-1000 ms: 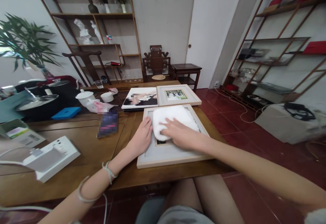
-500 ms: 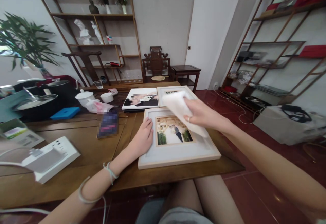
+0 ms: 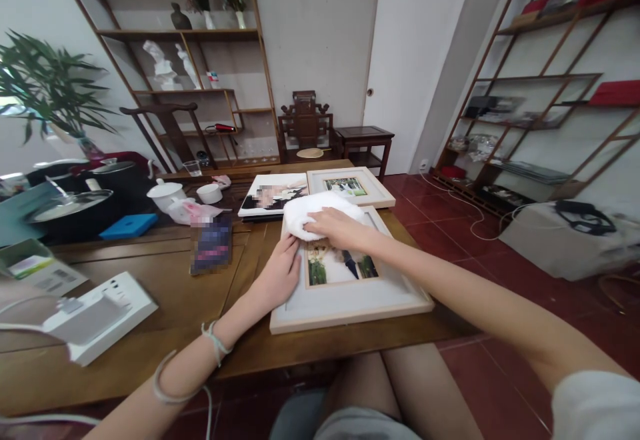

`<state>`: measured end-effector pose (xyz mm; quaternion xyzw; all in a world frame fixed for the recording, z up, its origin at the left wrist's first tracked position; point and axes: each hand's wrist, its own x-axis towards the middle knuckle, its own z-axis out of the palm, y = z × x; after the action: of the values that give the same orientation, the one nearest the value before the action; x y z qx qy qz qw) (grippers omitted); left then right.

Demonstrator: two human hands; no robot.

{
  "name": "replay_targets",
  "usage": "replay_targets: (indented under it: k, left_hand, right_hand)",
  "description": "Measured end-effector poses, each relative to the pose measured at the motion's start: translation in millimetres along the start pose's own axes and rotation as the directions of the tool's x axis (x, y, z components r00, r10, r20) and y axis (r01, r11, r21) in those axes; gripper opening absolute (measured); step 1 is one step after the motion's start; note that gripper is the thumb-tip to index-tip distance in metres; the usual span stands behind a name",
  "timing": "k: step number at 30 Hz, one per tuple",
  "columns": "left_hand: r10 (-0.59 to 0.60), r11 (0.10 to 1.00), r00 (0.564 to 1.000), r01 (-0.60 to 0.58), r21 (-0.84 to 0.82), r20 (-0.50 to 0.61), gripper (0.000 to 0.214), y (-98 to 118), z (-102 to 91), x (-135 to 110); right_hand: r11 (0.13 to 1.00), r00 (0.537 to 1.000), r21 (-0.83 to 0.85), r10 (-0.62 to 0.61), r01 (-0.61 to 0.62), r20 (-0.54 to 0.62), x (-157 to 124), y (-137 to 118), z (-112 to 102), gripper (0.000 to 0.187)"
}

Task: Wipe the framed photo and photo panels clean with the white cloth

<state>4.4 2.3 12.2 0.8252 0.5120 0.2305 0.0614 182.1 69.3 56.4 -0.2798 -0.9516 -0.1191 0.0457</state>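
A light wooden picture frame (image 3: pixel 345 301) with a small photo (image 3: pixel 343 268) of a couple lies flat near the table's front edge. My left hand (image 3: pixel 281 273) grips its left side, fingers along the rim. In my right hand (image 3: pixel 337 227) is a folded white cloth (image 3: pixel 304 215), pressed over the frame's far left corner. Cloth and hand cover the frame's far edge and the photo's top. Just beyond lie a second framed photo (image 3: pixel 373 185) and a white-bordered picture (image 3: pixel 273 190).
The wooden table (image 3: pixel 200 313) also bears a power strip box (image 3: pixel 115 317), a pixelated dark item (image 3: pixel 212 247), a blue box (image 3: pixel 129 225), a white teapot (image 3: pixel 165 193), a cup (image 3: pixel 209 192) and black pots (image 3: pixel 75 210). Shelves (image 3: pixel 543 80) stand at the right.
My right hand has moved the cloth left and lower, from above the frame's right part to its far left corner. My left hand has stayed in place.
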Motion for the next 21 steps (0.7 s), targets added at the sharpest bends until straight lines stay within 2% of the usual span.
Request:
replay_targets:
  k: [5,11,13,16,21]
  left_hand:
    - [-0.021,1.0,1.0,0.02,0.011,0.014,0.045,-4,3.4,-1]
    - [-0.04,0.999,0.999,0.04,0.025,0.011,0.046,-2,4.0,-1]
    - [-0.044,0.999,0.999,0.044,0.026,0.007,0.046,-1,3.8,-1]
    - [-0.046,0.999,0.999,0.046,0.024,0.001,0.046,-1,3.9,-1]
    - [-0.047,0.999,0.999,0.047,0.014,0.005,0.046,-3,4.7,-2]
  right_hand:
    - [0.996,0.99,-0.02,0.088,-0.086,0.11,-38,22,-16,0.037]
    - [0.965,0.943,-0.062,0.263,-0.255,0.203,-90,38,-35,0.041]
    - [0.957,0.931,-0.063,0.289,-0.282,0.222,-101,30,-39,0.04]
    - [0.961,0.927,-0.035,0.273,-0.274,0.259,-114,0,-47,0.044]
    - [0.959,0.933,0.182,0.149,-0.217,0.327,-143,-62,-69,0.051]
